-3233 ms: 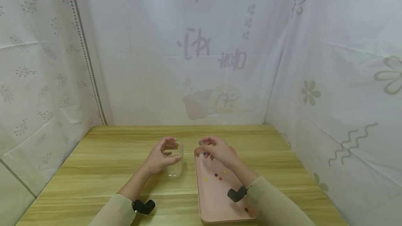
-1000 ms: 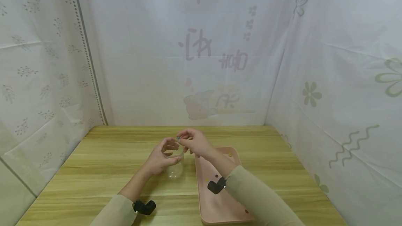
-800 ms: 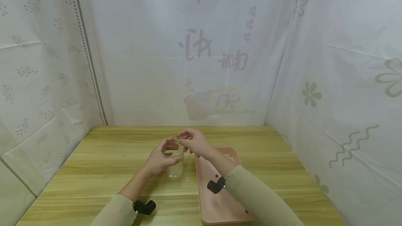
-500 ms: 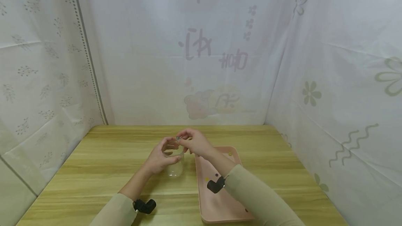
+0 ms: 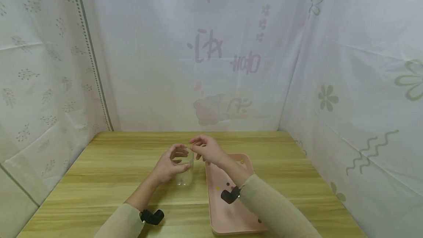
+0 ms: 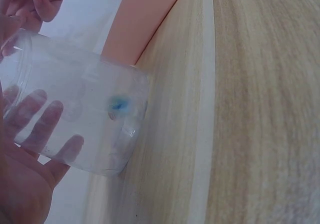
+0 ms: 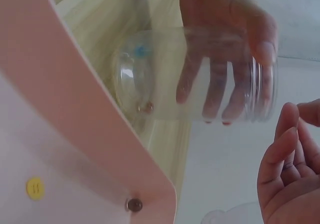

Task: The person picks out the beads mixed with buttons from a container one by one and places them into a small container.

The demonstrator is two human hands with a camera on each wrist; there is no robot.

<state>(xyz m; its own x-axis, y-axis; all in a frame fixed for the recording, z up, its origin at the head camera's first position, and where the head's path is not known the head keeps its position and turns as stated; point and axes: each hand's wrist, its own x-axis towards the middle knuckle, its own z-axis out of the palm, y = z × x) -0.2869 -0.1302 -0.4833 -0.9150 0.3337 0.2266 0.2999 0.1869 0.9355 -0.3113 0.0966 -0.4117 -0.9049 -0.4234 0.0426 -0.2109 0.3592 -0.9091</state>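
A clear jar is being gripped by the left hand, whose fingers and thumb are being curled round its upper wall; mouth upward, it is being held left of a pink tray. The right hand is being poised at the far right of the rim, fingers loosely bent, with nothing being seen between the fingertips. A blue piece and red-brown pieces are being enclosed near the jar's base; a yellow button and a dark bead are being borne by the tray. Spillage between jar and tray is being risked by any off-centre release; tipping, by a knocked rim or slackened grip.
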